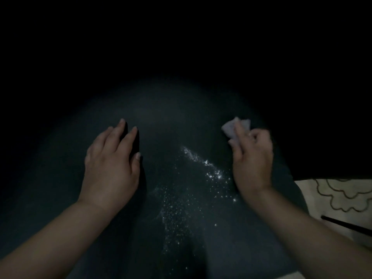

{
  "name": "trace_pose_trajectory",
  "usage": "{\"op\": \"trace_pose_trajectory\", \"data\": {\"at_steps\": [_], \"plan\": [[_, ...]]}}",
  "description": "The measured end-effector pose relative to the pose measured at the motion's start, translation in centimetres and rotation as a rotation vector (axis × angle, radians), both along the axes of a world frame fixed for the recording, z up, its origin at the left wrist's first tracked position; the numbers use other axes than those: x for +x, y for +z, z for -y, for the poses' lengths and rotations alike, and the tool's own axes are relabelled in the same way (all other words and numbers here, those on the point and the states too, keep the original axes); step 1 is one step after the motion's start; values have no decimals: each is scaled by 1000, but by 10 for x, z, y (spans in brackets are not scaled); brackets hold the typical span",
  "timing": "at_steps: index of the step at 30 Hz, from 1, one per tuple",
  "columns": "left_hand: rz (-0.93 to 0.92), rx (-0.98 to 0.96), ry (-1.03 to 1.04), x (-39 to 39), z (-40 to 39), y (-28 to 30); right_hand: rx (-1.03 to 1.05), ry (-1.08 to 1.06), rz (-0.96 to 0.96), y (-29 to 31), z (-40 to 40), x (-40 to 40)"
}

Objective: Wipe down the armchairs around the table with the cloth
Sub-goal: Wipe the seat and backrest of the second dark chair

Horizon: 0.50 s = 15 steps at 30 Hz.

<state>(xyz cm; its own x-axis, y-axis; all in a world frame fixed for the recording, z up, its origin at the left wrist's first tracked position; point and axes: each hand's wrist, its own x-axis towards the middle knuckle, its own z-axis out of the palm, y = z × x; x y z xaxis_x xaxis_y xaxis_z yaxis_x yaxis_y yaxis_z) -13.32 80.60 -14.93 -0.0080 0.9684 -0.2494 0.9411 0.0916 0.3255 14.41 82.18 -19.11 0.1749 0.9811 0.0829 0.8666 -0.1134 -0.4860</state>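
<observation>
A dark grey-green armchair surface (173, 121) fills the middle of the dim view. White crumbs or dust (201, 174) lie scattered across it between my hands. My left hand (112, 160) rests flat on the surface with fingers straight and spread. My right hand (251, 158) grips a small crumpled pale cloth (231, 127), which sticks out past the fingertips, just right of the crumb trail. The armchair's edges fade into darkness.
A cream fabric with a brown scalloped pattern (340, 196) shows at the lower right edge. A thin dark stick (346, 225) lies across it. Everything above and to the sides is black.
</observation>
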Motion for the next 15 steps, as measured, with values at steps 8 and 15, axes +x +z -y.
{"op": "trace_pose_trajectory", "data": {"at_steps": [8, 15], "plan": [[9, 10, -12, -1, 2, 0, -24, -243, 8, 6, 2, 26], [-6, 8, -30, -1, 11, -2, -64, -157, -206, 6, 73, -48]]}}
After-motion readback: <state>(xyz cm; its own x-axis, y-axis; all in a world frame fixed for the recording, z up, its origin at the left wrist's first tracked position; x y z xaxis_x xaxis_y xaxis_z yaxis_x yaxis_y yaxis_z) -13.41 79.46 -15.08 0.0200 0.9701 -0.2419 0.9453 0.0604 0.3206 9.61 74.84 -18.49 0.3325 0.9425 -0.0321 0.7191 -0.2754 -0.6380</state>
